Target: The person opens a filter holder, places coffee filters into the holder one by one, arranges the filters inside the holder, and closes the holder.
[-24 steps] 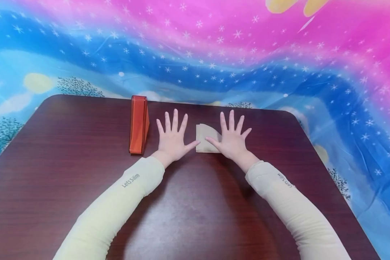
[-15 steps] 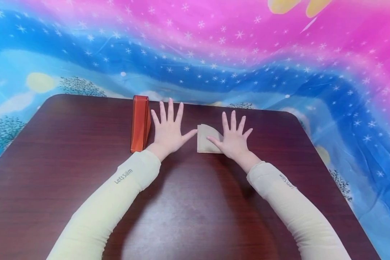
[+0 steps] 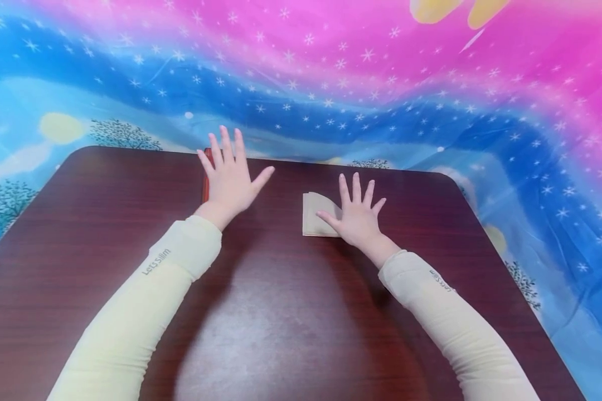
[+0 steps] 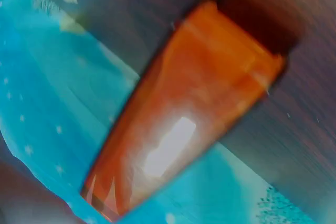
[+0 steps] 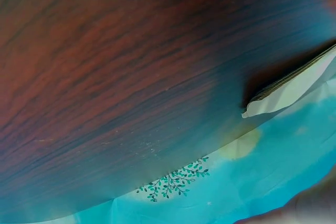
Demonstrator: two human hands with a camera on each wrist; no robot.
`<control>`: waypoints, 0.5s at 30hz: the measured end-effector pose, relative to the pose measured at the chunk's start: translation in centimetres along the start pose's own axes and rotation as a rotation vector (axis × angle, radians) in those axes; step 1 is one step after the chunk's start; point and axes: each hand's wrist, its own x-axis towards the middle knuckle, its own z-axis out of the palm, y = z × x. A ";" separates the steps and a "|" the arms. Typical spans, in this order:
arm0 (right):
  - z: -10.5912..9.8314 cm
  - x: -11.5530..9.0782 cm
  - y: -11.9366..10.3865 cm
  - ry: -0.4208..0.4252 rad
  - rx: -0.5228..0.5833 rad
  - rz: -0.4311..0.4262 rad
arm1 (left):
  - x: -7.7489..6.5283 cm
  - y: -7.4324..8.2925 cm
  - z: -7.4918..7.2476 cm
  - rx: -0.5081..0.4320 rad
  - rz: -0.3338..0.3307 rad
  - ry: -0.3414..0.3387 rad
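My left hand (image 3: 229, 184), fingers spread, is in front of a glossy orange-red wedge-shaped holder (image 4: 194, 87). In the head view the hand hides most of that holder, leaving a thin strip of its left side (image 3: 206, 181); whether they touch I cannot tell. The left wrist view shows the holder's broad, shiny face. To the right, a small stack of beige paper sheets (image 3: 312, 216) with one rounded edge lies on the table. My right hand (image 3: 357, 221) has its fingers spread beside that stack, its thumb overlapping the sheets in view. Neither hand holds anything.
A dark reddish-brown wooden table (image 3: 281, 323) with rounded far corners carries everything. Behind it hangs a pink and blue cloth (image 3: 301, 72) printed with snowflakes and trees. Pale sleeves (image 3: 173, 262) cover both forearms.
My left hand has moved left and farther forward, from between the holder and the paper stack to in front of the holder. My right hand and the paper have stayed in place.
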 end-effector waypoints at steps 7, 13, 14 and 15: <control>0.0 -0.3 -0.1 0.010 0.005 -0.009 | 0.9 -2.6 -0.9 -0.130 -0.130 -0.022; -0.1 -0.4 -0.5 0.024 -0.027 -0.037 | 1.2 -4.1 -1.4 -0.248 -0.135 -0.040; -0.1 -0.4 -0.6 0.032 -0.032 -0.039 | 1.2 -4.3 -1.5 -0.272 -0.134 -0.038; -0.2 -0.4 -0.7 0.039 -0.036 -0.039 | 1.2 -4.4 -1.6 -0.289 -0.133 -0.037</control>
